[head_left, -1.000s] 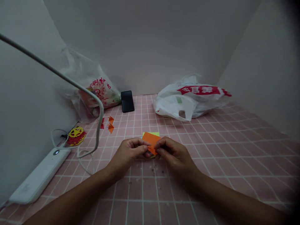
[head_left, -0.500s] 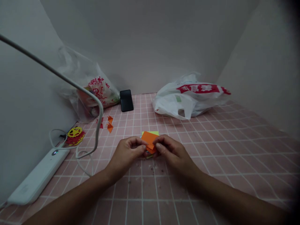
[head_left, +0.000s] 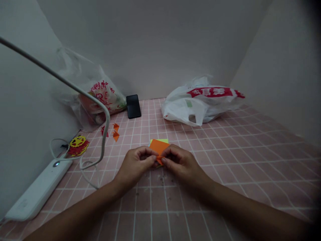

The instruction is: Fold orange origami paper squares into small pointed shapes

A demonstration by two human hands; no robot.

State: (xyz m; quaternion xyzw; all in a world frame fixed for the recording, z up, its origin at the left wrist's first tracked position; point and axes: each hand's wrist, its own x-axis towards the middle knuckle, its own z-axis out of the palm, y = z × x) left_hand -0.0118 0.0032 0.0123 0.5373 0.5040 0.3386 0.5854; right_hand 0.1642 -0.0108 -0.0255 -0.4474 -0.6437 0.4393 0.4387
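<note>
left fingers point(head_left: 151, 160): pinching orange paper point(head_left: 158, 146)
right fingers point(head_left: 166, 162): gripping it too, now nearer left
fold point(head_left: 159, 157): likely being creased between them

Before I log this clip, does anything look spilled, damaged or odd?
Yes: dark specks dot the pink grid-patterned tabletop, nearer the camera than the orange paper. They break its regular pattern; whether stains or debris, I cannot tell.
</note>
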